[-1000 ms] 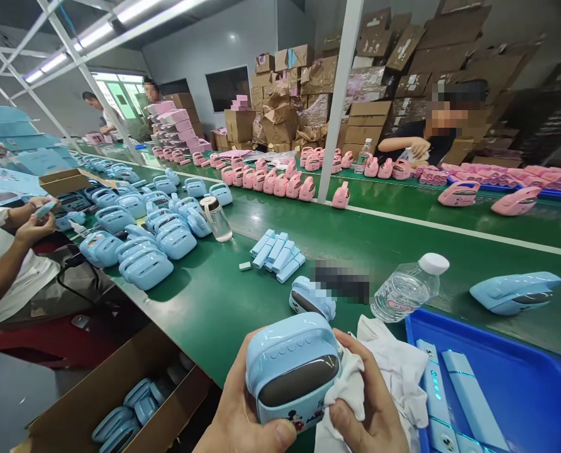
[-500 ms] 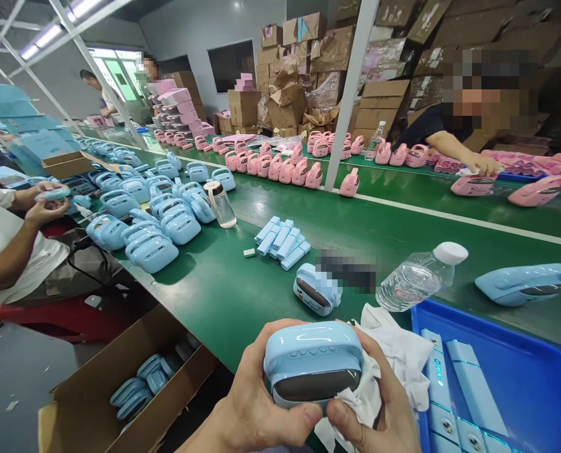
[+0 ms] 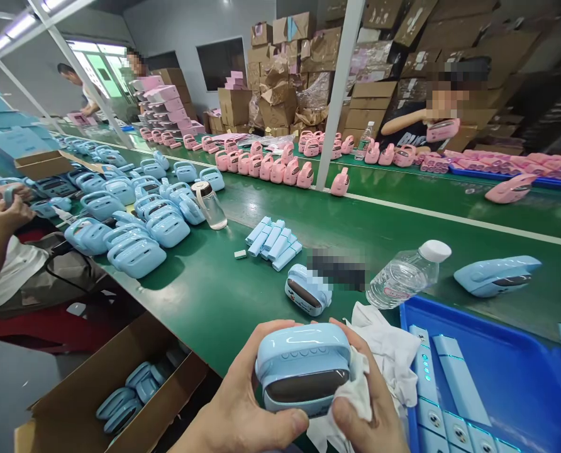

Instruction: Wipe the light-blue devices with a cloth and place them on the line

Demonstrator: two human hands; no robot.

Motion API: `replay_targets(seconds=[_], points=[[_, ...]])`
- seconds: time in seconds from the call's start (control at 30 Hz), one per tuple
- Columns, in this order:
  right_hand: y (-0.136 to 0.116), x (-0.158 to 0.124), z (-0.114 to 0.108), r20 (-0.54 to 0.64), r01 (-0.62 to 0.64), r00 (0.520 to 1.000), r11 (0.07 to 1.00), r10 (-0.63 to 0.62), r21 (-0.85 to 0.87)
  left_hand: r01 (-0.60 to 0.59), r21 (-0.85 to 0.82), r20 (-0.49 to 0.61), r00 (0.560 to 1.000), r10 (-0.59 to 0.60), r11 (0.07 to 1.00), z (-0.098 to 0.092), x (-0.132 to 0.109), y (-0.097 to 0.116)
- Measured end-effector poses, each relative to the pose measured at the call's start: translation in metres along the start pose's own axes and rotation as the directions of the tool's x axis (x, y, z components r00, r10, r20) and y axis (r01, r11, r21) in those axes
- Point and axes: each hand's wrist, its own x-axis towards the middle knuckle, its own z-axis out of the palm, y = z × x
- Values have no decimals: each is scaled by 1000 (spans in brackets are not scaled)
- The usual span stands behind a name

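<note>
A light blue portable speaker (image 3: 304, 358) with a top handle and dark front panel is held upright before me, between both hands. My left hand (image 3: 243, 396) is closed around its left side, thumb along the lower front. On the other side, my right hand (image 3: 377, 402) pinches a white cloth (image 3: 360, 390) against the speaker's right end; some of its fingers are hidden behind. More white cloth (image 3: 388, 346) lies crumpled just beyond that hand. Another blue speaker (image 3: 306, 289), with a printed front, stands on the green bench (image 3: 214, 289).
To the right are a blue tray (image 3: 521, 358) with light blue bars, a tilted water bottle (image 3: 405, 277) and another blue speaker (image 3: 497, 275). Small blue bars (image 3: 273, 242) lie mid-bench. Many speakers crowd the left; a carton (image 3: 153, 415) stands below. Across sits a co-worker (image 3: 403, 129).
The view has swung slightly, so bench items appear farther left. Across the bench, the co-worker has lifted a pink speaker from the bench. My hands keep hold of the blue speaker and cloth.
</note>
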Motion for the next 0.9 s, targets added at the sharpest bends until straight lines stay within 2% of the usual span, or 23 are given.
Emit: replay_targets(seconds=[0.1,0.13,0.27,0.4,0.47,0.57,0.63,0.73,0.9], points=[[-6,-1,3,3,-76,997,995,76,66,-13,-19,-30,999,13,1000,3,2,-3],[-8,-2,4,-19,-56,998,997,57,52,-30,-29,-41,999,28,999,4,2,-4],[-11,-6,2,-66,8,998,996,-13,-87,-127,-57,-62,990,123,990,13,2,-8],[-4,-3,-5,-132,-47,991,982,23,-183,-176,48,-175,968,181,983,21,2,-14],[2,3,-9,-113,-96,990,989,83,-115,-129,35,-160,978,133,991,20,2,-15],[11,11,-13,7,-139,990,986,139,96,-32,18,-7,999,33,999,11,-1,-11],[12,13,-13,51,-138,990,972,131,192,-1,84,40,999,-2,996,4,-4,-8],[8,11,-10,62,-156,988,954,145,255,-11,126,11,1000,9,992,-2,-8,-8],[-3,5,-8,69,-186,983,928,173,324,-135,109,1,991,136,985,0,-7,-24]])
